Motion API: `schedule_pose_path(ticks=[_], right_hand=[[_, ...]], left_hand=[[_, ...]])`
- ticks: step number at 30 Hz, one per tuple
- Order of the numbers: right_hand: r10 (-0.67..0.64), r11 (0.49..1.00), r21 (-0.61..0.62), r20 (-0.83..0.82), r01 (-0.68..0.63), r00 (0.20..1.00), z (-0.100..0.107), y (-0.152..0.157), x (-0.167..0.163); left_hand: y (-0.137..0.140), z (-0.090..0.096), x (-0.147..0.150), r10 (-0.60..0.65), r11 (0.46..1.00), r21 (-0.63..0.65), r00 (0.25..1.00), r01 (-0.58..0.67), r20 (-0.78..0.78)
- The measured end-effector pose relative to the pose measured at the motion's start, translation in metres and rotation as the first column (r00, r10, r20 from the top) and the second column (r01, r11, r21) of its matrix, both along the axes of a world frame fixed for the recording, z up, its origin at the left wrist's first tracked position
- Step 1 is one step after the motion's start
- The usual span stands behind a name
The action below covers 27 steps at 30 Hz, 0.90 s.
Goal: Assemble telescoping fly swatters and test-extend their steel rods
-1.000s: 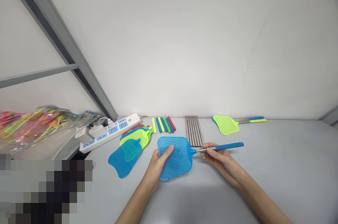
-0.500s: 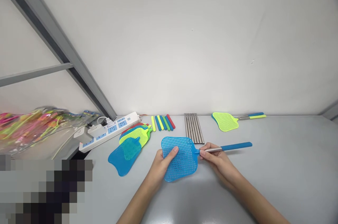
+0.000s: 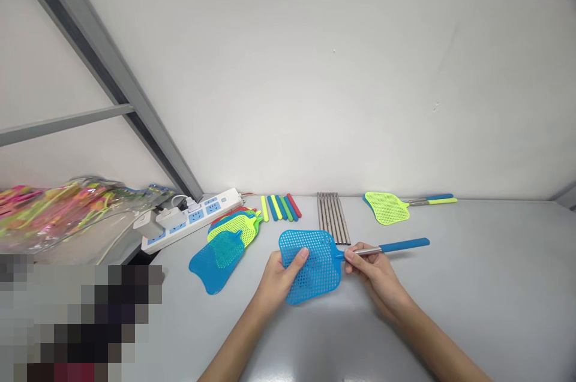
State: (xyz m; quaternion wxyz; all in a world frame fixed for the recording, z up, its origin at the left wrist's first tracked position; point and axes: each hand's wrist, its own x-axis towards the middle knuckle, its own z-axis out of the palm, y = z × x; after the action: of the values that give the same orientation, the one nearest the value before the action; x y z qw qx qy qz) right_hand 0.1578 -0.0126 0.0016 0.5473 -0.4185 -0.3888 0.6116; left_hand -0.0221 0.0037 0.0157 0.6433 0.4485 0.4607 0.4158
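A blue fly swatter (image 3: 317,271) with a metal shaft and blue handle is held level above the table between both hands. My left hand (image 3: 279,280) grips its mesh head, thumb on top and the fingers hidden beneath. My right hand (image 3: 371,268) pinches the swatter where the head's neck meets the metal shaft. Behind it lies a row of metal tubes (image 3: 333,218). To their left are several coloured handle grips (image 3: 281,208). Loose swatter heads overlap at the left, a blue one (image 3: 218,265) in front of a yellow one (image 3: 234,231).
Against the wall at the right, a yellow swatter (image 3: 387,208) rests over a blue one. A white power strip (image 3: 193,220) with plugs sits at the table's left edge. Past it lie plastic bags (image 3: 67,211) of colourful things. A grey metal frame (image 3: 130,106) stands at the left.
The view has shifted slightly, so the table's contents appear a little further right. Both hands keep the same hold on the blue fly swatter.
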Motion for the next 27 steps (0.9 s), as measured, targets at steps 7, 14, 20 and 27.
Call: schedule_pose_path(ticks=[7,14,20,27], right_hand=[[0.114,0.991,-0.049,-0.154,-0.122,0.982,0.009,0.001,0.011],[0.077,0.984,-0.154,-0.084,-0.089,0.993,0.017,0.005,0.037],[0.289,0.932,-0.189,-0.13,-0.31,0.948,0.015,0.002,0.037],[0.243,0.953,-0.156,-0.108,-0.258,0.964,0.015,0.001,0.034]], left_hand=[[0.0,0.003,-0.003,-0.003,0.998,-0.056,0.999,0.005,0.032],[-0.001,0.004,-0.005,0.028,0.996,-0.082,0.995,-0.02,0.1],[-0.005,-0.007,0.001,0.051,0.99,-0.135,0.986,-0.029,0.16],[-0.006,-0.006,0.003,0.086,0.986,-0.154,0.984,-0.062,0.154]])
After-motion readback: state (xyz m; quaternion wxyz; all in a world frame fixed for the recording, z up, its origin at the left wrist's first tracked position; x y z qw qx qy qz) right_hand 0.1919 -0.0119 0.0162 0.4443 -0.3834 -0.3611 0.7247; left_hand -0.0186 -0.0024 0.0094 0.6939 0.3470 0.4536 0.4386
